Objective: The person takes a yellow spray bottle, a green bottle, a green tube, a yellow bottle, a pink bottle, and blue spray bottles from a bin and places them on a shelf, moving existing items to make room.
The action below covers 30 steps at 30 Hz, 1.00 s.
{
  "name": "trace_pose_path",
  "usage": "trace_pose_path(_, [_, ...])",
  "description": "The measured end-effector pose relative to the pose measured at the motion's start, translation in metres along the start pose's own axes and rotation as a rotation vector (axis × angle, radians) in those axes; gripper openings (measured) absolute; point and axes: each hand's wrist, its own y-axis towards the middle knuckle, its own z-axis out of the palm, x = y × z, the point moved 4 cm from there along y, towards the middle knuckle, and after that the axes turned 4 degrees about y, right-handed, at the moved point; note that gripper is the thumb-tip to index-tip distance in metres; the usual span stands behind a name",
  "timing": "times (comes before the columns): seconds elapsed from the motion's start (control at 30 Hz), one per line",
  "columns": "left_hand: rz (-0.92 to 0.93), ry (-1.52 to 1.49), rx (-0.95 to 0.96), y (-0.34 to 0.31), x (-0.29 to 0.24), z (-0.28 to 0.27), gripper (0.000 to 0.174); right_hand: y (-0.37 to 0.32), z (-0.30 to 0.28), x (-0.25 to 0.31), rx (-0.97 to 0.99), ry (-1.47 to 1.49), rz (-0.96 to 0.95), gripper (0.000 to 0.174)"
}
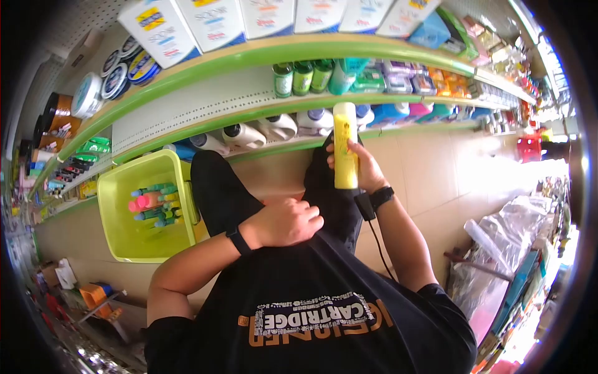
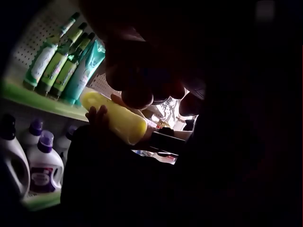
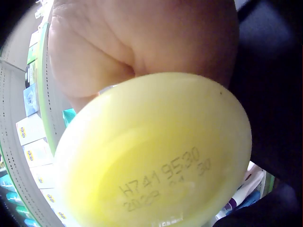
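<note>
In the head view, the right hand grips a yellow bottle with a pale top, upright in the picture in front of the shelves. The right wrist view has the bottle's round base, printed with a code, close up below the palm. The left hand rests at the front of the black shirt, its fingers loosely curled, with nothing seen in it. Dark fingers of that hand cross the left wrist view, where the yellow bottle appears beyond them.
A yellow-green basket with several small colourful bottles stands at the left. Shelves ahead carry white boxes, green bottles and white jugs. Plastic-wrapped goods lie at the right. A black cable hangs by the right wrist.
</note>
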Motion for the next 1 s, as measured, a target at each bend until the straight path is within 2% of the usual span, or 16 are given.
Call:
trace_pose_path(0.03, [0.016, -0.025, 0.036, -0.001, -0.001, 0.005, 0.019, 0.001, -0.001, 0.000, 0.016, -0.055, 0.042, 0.048])
trace_pose_path(0.17, [-0.007, -0.119, -0.067, -0.005, 0.009, 0.002, 0.023, -0.009, 0.017, -0.003, -0.073, -0.151, 0.093, 0.047])
trace_pose_path(0.37, [-0.124, -0.236, -0.145, -0.017, 0.026, 0.007, 0.028, 0.014, 0.040, -0.014, 0.028, -0.307, 0.192, 0.047])
trace_pose_path(0.43, [-0.245, -0.300, -0.193, -0.021, 0.033, 0.000, 0.032, 0.022, 0.054, -0.020, 0.067, -0.289, 0.207, 0.047])
trace_pose_path(0.47, [-0.345, -0.322, -0.124, -0.024, 0.038, -0.002, 0.032, 0.026, 0.064, -0.021, 0.061, -0.271, 0.188, 0.046])
trace_pose_path(0.5, [-0.352, -0.337, -0.120, -0.029, 0.037, 0.001, 0.032, 0.024, 0.072, -0.027, 0.043, -0.246, 0.179, 0.046])
trace_pose_path(0.57, [-0.676, -0.601, -0.227, -0.045, 0.052, 0.008, 0.029, 0.026, 0.085, -0.034, 0.102, -0.223, 0.093, 0.044])
trace_pose_path(0.6, [-0.716, -0.785, -0.244, -0.055, 0.059, 0.025, 0.035, 0.023, 0.098, -0.034, 0.159, -0.236, 0.068, 0.047])
trace_pose_path(0.63, [-0.705, -1.189, -0.269, -0.060, 0.063, 0.037, 0.044, 0.019, 0.114, -0.032, 0.213, -0.245, 0.045, 0.049])
trace_pose_path(0.7, [-0.681, -1.428, -0.413, -0.056, 0.062, 0.020, 0.048, 0.014, 0.137, -0.037, 0.306, -0.253, 0.006, 0.055])
trace_pose_path(0.73, [-0.676, -1.461, -0.474, -0.054, 0.060, 0.007, 0.050, 0.012, 0.139, -0.045, 0.321, -0.288, 0.031, 0.056])
trace_pose_path(0.77, [-0.768, -1.330, -0.401, -0.061, 0.068, 0.004, 0.050, 0.013, 0.142, -0.052, 0.343, -0.326, 0.049, 0.057])
trace_pose_path(0.83, [-0.728, -1.399, -0.431, -0.062, 0.071, -0.007, 0.048, 0.008, 0.147, -0.054, 0.318, -0.408, 0.030, 0.061])
trace_pose_path(0.93, [-0.780, -1.434, -0.350, -0.066, 0.069, -0.017, 0.047, 0.007, 0.139, -0.053, 0.248, -0.492, 0.218, 0.061])
trace_pose_path(0.97, [-0.789, -1.436, -0.345, -0.069, 0.070, -0.015, 0.047, 0.008, 0.135, -0.053, 0.247, -0.484, 0.223, 0.061])
trace_pose_path(1.0, [-0.768, -1.400, -0.394, -0.070, 0.073, -0.015, 0.047, 0.010, 0.132, -0.050, 0.274, -0.567, 0.106, 0.058])
